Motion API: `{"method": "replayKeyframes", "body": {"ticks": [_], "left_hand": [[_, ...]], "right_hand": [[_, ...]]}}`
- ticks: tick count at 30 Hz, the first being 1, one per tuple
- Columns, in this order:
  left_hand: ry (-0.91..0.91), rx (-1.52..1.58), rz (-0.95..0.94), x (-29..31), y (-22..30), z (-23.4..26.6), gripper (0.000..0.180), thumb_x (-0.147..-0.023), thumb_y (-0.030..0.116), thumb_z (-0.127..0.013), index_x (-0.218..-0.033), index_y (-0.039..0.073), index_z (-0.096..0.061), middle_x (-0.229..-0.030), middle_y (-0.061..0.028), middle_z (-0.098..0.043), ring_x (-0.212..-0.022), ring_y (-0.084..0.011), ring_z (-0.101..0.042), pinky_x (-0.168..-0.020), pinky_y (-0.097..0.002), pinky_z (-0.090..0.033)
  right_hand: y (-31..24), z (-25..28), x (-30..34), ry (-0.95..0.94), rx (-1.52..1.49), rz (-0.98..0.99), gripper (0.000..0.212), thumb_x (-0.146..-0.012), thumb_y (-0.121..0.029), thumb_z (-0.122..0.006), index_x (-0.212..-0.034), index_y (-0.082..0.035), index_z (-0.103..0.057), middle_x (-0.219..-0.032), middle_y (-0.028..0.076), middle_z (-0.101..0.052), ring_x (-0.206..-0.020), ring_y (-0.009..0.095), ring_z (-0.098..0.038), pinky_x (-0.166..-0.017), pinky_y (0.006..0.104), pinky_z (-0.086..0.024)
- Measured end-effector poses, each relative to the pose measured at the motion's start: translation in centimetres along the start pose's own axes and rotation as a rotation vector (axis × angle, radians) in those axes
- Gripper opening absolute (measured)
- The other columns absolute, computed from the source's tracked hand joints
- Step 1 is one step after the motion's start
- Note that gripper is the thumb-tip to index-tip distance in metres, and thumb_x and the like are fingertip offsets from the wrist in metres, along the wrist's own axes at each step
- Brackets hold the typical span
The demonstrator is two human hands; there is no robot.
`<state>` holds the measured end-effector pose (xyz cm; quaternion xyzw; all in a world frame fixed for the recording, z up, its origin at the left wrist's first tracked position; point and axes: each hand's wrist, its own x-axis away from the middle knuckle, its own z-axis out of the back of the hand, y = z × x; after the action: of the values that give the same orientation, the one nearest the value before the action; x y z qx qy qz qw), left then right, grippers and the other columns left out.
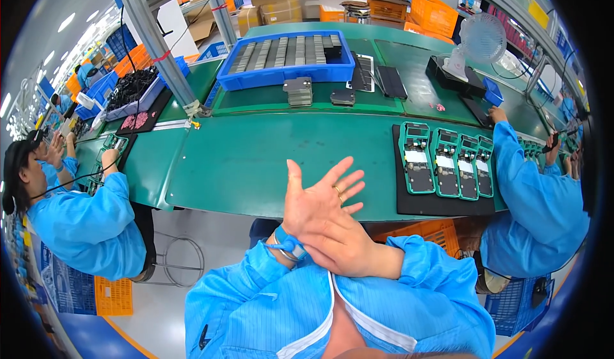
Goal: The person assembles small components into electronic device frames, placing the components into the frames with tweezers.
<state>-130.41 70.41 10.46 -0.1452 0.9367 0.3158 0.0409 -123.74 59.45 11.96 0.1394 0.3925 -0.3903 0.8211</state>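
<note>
My left hand [320,199] is raised with its palm up, fingers spread and a ring on one finger; nothing lies in it. Around the left wrist sits a blue wrist strap [291,247]. My right hand [342,244] crosses over from the right, its fingers closed on the left wrist and the heel of the palm, beside the strap. Both hands are in front of my chest, at the near edge of the green workbench [256,160]. To their right, several green-framed device housings [417,160] with circuit boards and white labels lie in a row on a black mat [409,204].
At the back stands a blue tray [256,82] of stacked grey rectangular parts, with smaller stacks [298,93] before it. A white fan [481,39] is at the back right. Co-workers in blue sit at left [83,224] and right [537,199]. A metal post [150,45] rises left.
</note>
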Motion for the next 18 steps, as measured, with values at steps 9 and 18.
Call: {"method": "replayKeyframes", "body": {"ticks": [9, 18], "left_hand": [[-0.014, 0.065, -0.097, -0.1, 1.1, 0.2, 0.111, -0.072, 0.091, -0.018, -0.150, 0.012, -0.019, -0.149, -0.0190, -0.028, -0.137, -0.0334, -0.028, -0.109, -0.0534, -0.026], [-0.031, 0.116, -0.115, 0.3, 0.8, 0.5, 0.109, -0.074, 0.089, -0.019, -0.150, 0.012, -0.019, -0.150, -0.0210, -0.026, -0.138, -0.0348, -0.027, -0.109, -0.0554, -0.025]], "right_hand": [[0.7, -1.5, 0.0, 0.042, 0.055, 0.038, 0.032, -0.067, -0.005, -0.074, -0.097, 0.000, -0.064, -0.102, 0.013, -0.060, -0.090, 0.031, -0.060, -0.079, 0.0414, -0.049], [0.8, -2.2, -0.3, 0.078, 0.064, 0.064, 0.035, -0.066, -0.006, -0.064, -0.100, 0.001, -0.063, -0.105, 0.014, -0.060, -0.094, 0.031, -0.060, -0.079, 0.0416, -0.049]]}}
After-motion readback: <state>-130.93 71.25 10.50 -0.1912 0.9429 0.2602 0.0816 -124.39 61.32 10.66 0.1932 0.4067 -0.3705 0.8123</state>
